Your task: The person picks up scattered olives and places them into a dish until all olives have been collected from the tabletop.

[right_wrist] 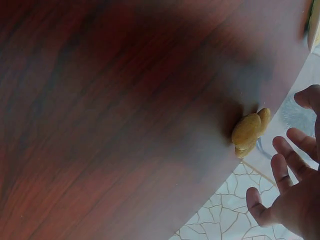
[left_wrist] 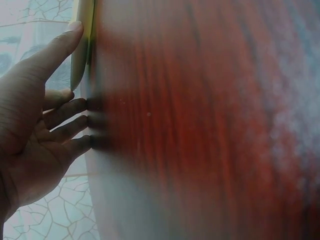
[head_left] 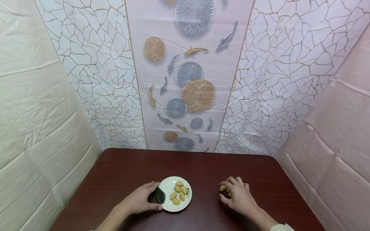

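My left hand (head_left: 138, 199) rests at the left side of a round white plate (head_left: 168, 187), with thumb and index finger set against its rim. In the left wrist view the thumb and index fingertip hold the plate's edge (left_wrist: 79, 62), and the other fingers reach toward the tabletop. Several yellow-brown oval pieces (head_left: 177, 189), nut-like in shape, lie on the plate. My right hand (head_left: 240, 196) is over a small cluster of the same pieces (head_left: 223, 188) on the table. In the right wrist view its fingers are spread apart beside these pieces (right_wrist: 246, 131), holding nothing.
The dark red-brown wooden table (head_left: 202, 166) has rounded far corners. Behind it hangs a patterned cloth (head_left: 185, 128) with fish and round leaf prints. Pale cloth walls (head_left: 326, 160) stand on both sides. The plate has a dark green patch at left.
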Tool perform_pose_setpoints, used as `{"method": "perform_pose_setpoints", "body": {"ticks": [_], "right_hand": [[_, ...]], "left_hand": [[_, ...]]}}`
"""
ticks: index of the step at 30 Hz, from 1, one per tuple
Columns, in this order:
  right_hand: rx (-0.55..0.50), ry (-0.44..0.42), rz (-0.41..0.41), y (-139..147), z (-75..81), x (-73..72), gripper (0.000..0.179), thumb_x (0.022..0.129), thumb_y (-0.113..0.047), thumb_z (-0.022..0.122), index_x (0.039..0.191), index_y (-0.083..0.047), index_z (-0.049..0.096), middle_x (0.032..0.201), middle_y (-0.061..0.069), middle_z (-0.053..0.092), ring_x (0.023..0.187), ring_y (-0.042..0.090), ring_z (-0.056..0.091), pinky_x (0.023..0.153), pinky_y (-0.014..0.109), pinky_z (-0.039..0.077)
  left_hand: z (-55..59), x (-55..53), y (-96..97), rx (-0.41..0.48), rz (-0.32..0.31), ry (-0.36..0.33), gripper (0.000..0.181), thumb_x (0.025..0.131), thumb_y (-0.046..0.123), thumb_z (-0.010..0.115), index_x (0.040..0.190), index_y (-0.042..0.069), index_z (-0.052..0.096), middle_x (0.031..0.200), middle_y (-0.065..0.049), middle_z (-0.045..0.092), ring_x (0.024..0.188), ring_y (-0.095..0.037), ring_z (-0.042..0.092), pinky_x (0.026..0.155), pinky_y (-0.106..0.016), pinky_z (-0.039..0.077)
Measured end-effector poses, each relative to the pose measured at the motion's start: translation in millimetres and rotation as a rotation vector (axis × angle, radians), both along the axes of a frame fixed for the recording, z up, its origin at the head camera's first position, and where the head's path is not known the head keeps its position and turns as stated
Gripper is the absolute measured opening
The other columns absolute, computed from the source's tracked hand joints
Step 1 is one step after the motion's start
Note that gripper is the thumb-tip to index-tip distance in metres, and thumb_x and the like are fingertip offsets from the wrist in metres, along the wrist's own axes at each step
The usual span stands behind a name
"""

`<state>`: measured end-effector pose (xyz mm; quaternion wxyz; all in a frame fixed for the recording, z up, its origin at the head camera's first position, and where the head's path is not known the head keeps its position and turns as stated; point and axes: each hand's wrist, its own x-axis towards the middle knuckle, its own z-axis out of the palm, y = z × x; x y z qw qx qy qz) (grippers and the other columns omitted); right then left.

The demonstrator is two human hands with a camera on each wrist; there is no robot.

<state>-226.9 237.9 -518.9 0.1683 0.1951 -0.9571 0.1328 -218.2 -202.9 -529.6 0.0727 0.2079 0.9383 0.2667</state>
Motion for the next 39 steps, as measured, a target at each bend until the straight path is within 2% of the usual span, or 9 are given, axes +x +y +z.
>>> {"method": "perform_pose_setpoints", "body": {"ticks": [5, 12, 16, 22, 26, 31, 39], "right_hand": [[0.016, -0.050, -0.042, 2.2, 0.2, -2.2, 0.034, 0.087, -0.029, 0.093, 0.118, -0.019, 0.081, 0.112, -0.005, 0.071, 0.102, 0.018, 0.055, 0.084, 0.060, 0.051], [0.046, -0.112, -0.084, 3.3, 0.0, -2.7, 0.036, 0.089, -0.032, 0.092, 0.122, -0.022, 0.080, 0.114, -0.005, 0.072, 0.105, 0.020, 0.057, 0.082, 0.060, 0.052], [0.045, -0.114, -0.085, 2.2, -1.2, -2.7, 0.033, 0.090, -0.031, 0.092, 0.119, -0.023, 0.080, 0.113, -0.005, 0.073, 0.103, 0.020, 0.056, 0.081, 0.059, 0.052], [0.032, -0.099, -0.061, 0.0, -5.2, -3.9, 0.021, 0.091, -0.026, 0.091, 0.108, -0.026, 0.079, 0.110, -0.004, 0.072, 0.100, 0.019, 0.054, 0.081, 0.058, 0.049], [0.032, -0.127, -0.063, -0.9, -7.1, -3.3, 0.017, 0.092, -0.026, 0.091, 0.104, -0.029, 0.078, 0.111, -0.006, 0.071, 0.101, 0.018, 0.054, 0.080, 0.056, 0.048], [0.034, -0.151, -0.067, -0.6, -8.6, -2.3, 0.018, 0.091, -0.026, 0.092, 0.101, -0.030, 0.078, 0.109, -0.007, 0.069, 0.100, 0.017, 0.053, 0.080, 0.057, 0.049], [0.032, -0.113, -0.063, -1.8, -10.2, -3.2, 0.020, 0.090, -0.027, 0.093, 0.100, -0.029, 0.076, 0.109, -0.007, 0.069, 0.102, 0.018, 0.054, 0.082, 0.060, 0.051]], "left_hand": [[0.9, -0.7, 0.6, -0.001, -0.003, 0.007, 0.111, 0.084, 0.065, 0.089, 0.165, 0.000, 0.049, 0.164, -0.034, 0.051, 0.153, -0.053, 0.051, 0.121, -0.073, 0.044], [1.9, -0.6, 0.1, 0.000, -0.012, 0.010, 0.111, 0.085, 0.065, 0.089, 0.165, 0.000, 0.049, 0.164, -0.034, 0.051, 0.153, -0.053, 0.050, 0.121, -0.073, 0.044], [1.9, -0.3, -1.6, 0.000, -0.015, 0.011, 0.111, 0.085, 0.066, 0.089, 0.165, 0.000, 0.048, 0.165, -0.034, 0.050, 0.153, -0.053, 0.050, 0.121, -0.073, 0.044], [3.0, -1.0, -3.3, -0.005, -0.007, 0.004, 0.111, 0.085, 0.066, 0.088, 0.166, 0.002, 0.048, 0.165, -0.033, 0.050, 0.154, -0.053, 0.050, 0.121, -0.073, 0.044], [2.9, -0.8, -2.7, -0.003, -0.004, -0.012, 0.111, 0.085, 0.066, 0.088, 0.166, 0.002, 0.047, 0.166, -0.033, 0.049, 0.154, -0.053, 0.049, 0.121, -0.073, 0.043], [1.7, 1.1, -1.5, -0.010, -0.005, -0.024, 0.111, 0.086, 0.067, 0.088, 0.167, 0.002, 0.047, 0.167, -0.032, 0.049, 0.155, -0.052, 0.049, 0.121, -0.074, 0.043], [2.2, 2.1, -0.7, -0.003, -0.003, -0.002, 0.110, 0.085, 0.066, 0.088, 0.166, 0.002, 0.048, 0.165, -0.033, 0.050, 0.153, -0.053, 0.051, 0.119, -0.074, 0.045]]}}
